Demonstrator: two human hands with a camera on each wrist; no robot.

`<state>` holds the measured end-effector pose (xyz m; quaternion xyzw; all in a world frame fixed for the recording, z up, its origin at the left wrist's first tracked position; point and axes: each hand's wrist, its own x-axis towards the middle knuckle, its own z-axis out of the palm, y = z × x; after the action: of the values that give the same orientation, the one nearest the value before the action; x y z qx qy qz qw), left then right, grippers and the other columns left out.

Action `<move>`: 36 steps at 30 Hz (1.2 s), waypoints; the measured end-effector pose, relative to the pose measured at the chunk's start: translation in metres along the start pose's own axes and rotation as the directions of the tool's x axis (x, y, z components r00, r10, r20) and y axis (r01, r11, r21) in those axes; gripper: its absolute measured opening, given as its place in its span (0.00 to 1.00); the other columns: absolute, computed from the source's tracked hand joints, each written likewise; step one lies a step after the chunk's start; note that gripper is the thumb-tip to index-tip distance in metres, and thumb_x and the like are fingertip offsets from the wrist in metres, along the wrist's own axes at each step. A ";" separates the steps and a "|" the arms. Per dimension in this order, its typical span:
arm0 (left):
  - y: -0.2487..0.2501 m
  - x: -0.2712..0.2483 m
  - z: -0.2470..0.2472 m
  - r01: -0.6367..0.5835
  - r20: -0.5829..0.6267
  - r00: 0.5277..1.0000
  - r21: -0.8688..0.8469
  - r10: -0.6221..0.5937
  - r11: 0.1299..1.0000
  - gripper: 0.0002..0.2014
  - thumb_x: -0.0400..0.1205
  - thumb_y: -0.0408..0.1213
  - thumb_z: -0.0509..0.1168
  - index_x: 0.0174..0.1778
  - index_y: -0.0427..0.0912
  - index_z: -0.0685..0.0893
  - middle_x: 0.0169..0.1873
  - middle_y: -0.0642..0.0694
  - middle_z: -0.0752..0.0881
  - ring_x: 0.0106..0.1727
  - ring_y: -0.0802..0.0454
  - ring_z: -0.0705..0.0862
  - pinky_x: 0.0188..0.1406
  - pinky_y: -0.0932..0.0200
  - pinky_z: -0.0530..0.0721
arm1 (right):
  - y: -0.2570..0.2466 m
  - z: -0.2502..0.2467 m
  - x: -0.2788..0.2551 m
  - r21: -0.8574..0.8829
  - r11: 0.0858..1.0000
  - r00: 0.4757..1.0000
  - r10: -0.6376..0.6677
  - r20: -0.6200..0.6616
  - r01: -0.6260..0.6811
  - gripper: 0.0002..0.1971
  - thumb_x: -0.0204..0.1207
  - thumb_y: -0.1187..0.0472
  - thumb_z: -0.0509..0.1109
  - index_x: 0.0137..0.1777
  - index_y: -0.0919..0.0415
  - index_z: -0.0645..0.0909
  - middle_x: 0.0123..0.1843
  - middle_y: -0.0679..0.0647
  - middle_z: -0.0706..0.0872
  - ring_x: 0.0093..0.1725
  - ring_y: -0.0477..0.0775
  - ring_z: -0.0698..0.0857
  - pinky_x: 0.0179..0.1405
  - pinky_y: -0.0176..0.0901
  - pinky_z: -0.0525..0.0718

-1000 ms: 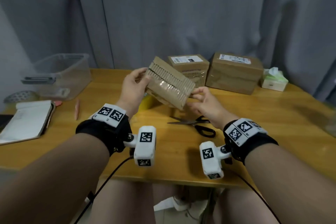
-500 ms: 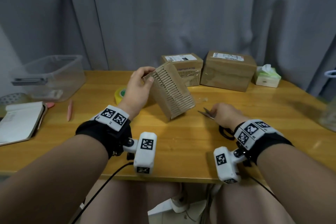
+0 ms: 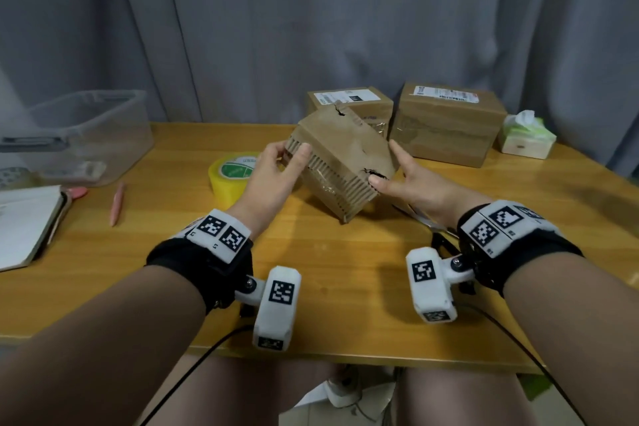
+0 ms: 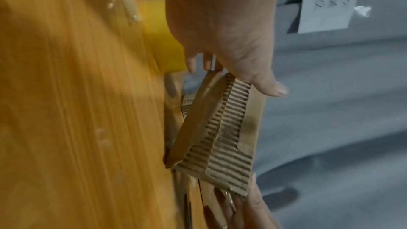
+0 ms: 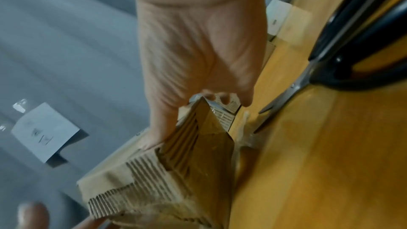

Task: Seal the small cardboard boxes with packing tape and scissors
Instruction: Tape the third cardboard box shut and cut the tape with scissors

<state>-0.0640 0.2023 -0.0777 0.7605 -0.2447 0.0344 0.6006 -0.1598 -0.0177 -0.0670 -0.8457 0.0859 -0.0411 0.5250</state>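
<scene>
A worn small cardboard box (image 3: 340, 152) with torn, ribbed edges is held tilted just above the wooden table (image 3: 345, 273). My left hand (image 3: 294, 157) grips its left end, thumb on the near face. My right hand (image 3: 387, 166) holds the right end, thumb by a tear and index finger along the far side. In the left wrist view the left hand (image 4: 220, 32) clasps the box (image 4: 220, 128); in the right wrist view the right hand (image 5: 198, 55) pinches the box (image 5: 187, 163). A yellow tape roll (image 3: 235, 173) lies left of it. Black-handled scissors (image 3: 423, 220) lie under my right wrist, partly hidden.
Two more taped boxes (image 3: 349, 104) (image 3: 446, 121) stand at the back by the grey curtain. A tissue box (image 3: 525, 137) is at the back right. A clear plastic bin (image 3: 79, 135), a notebook (image 3: 24, 221) and a pink pen (image 3: 117, 204) are at the left.
Half a second ago my right hand was down on the scissors; it has come back up onto the box's right end. The box has turned, its plain face now upward.
</scene>
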 end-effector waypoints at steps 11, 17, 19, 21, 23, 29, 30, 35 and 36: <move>0.006 0.005 0.034 0.252 0.095 0.966 -0.164 -0.239 0.954 0.34 0.83 0.47 0.63 0.81 0.40 0.55 0.67 0.47 0.79 0.66 0.51 0.79 0.57 0.65 0.77 | -0.013 -0.002 -0.005 -0.348 0.936 0.983 -0.114 -0.147 0.057 0.30 0.78 0.39 0.65 0.79 0.41 0.63 0.75 0.51 0.70 0.73 0.52 0.70 0.67 0.45 0.73; 0.010 0.005 0.027 -0.030 0.097 0.995 0.210 0.009 0.977 0.14 0.85 0.40 0.62 0.65 0.43 0.80 0.59 0.47 0.75 0.62 0.51 0.77 0.68 0.59 0.73 | -0.027 0.010 0.002 -0.551 0.833 0.993 -0.030 -0.118 -0.041 0.26 0.84 0.44 0.57 0.82 0.46 0.63 0.82 0.53 0.67 0.79 0.58 0.66 0.72 0.45 0.67; 0.019 0.002 0.020 -0.194 0.206 0.969 0.308 0.134 0.931 0.06 0.83 0.35 0.64 0.52 0.45 0.86 0.54 0.49 0.72 0.59 0.53 0.74 0.63 0.65 0.70 | -0.029 0.011 0.004 -0.584 0.810 0.991 -0.023 -0.130 -0.058 0.26 0.85 0.45 0.56 0.81 0.48 0.64 0.81 0.54 0.69 0.79 0.59 0.68 0.72 0.47 0.67; 0.029 0.000 0.013 -0.305 0.374 0.914 0.378 0.157 0.874 0.07 0.82 0.33 0.64 0.47 0.49 0.86 0.53 0.48 0.72 0.61 0.52 0.71 0.62 0.64 0.66 | -0.031 0.014 0.006 -0.603 0.794 0.990 -0.013 -0.140 -0.075 0.25 0.85 0.46 0.55 0.81 0.49 0.65 0.79 0.56 0.71 0.77 0.61 0.70 0.70 0.48 0.69; 0.036 0.000 0.008 -0.341 0.475 0.872 0.419 0.117 0.841 0.10 0.83 0.34 0.61 0.47 0.54 0.85 0.54 0.47 0.71 0.63 0.51 0.67 0.64 0.62 0.62 | -0.032 0.017 0.006 -0.606 0.791 0.989 -0.010 -0.150 -0.084 0.24 0.85 0.47 0.55 0.80 0.50 0.66 0.76 0.58 0.74 0.74 0.62 0.73 0.66 0.47 0.72; 0.050 0.005 0.000 -0.428 0.616 0.788 0.530 0.015 0.732 0.16 0.85 0.37 0.55 0.55 0.58 0.86 0.58 0.49 0.66 0.62 0.53 0.63 0.68 0.58 0.61 | -0.033 0.023 0.005 -0.570 0.816 0.988 0.006 -0.155 -0.095 0.21 0.85 0.47 0.52 0.77 0.49 0.66 0.70 0.59 0.78 0.63 0.60 0.78 0.54 0.47 0.77; 0.051 0.006 0.001 -0.438 0.616 0.788 0.536 0.020 0.722 0.15 0.84 0.36 0.55 0.55 0.57 0.84 0.57 0.48 0.65 0.61 0.52 0.64 0.67 0.57 0.62 | -0.034 0.024 0.004 -0.554 0.826 0.988 0.017 -0.155 -0.101 0.21 0.86 0.48 0.51 0.76 0.49 0.66 0.69 0.59 0.78 0.59 0.59 0.78 0.49 0.47 0.77; 0.051 0.007 -0.005 -0.199 0.462 0.885 0.263 0.057 0.944 0.10 0.80 0.27 0.55 0.45 0.48 0.75 0.53 0.45 0.66 0.55 0.51 0.72 0.50 0.64 0.79 | -0.033 0.026 0.004 -0.535 0.837 0.987 0.033 -0.160 -0.115 0.19 0.86 0.47 0.48 0.74 0.48 0.64 0.65 0.59 0.78 0.52 0.58 0.79 0.41 0.48 0.78; 0.047 0.007 -0.008 -0.138 0.430 0.902 0.219 0.032 0.966 0.10 0.80 0.26 0.55 0.44 0.47 0.75 0.54 0.45 0.68 0.53 0.52 0.74 0.46 0.64 0.81 | -0.032 0.026 0.004 -0.529 0.841 0.987 0.033 -0.160 -0.114 0.20 0.86 0.47 0.48 0.75 0.48 0.64 0.67 0.59 0.78 0.56 0.59 0.79 0.46 0.49 0.79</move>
<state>-0.0756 0.1998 -0.0309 0.8062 -0.3961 -0.0751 0.4331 -0.1483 0.0188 -0.0499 -0.9495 0.1643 -0.0564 0.2612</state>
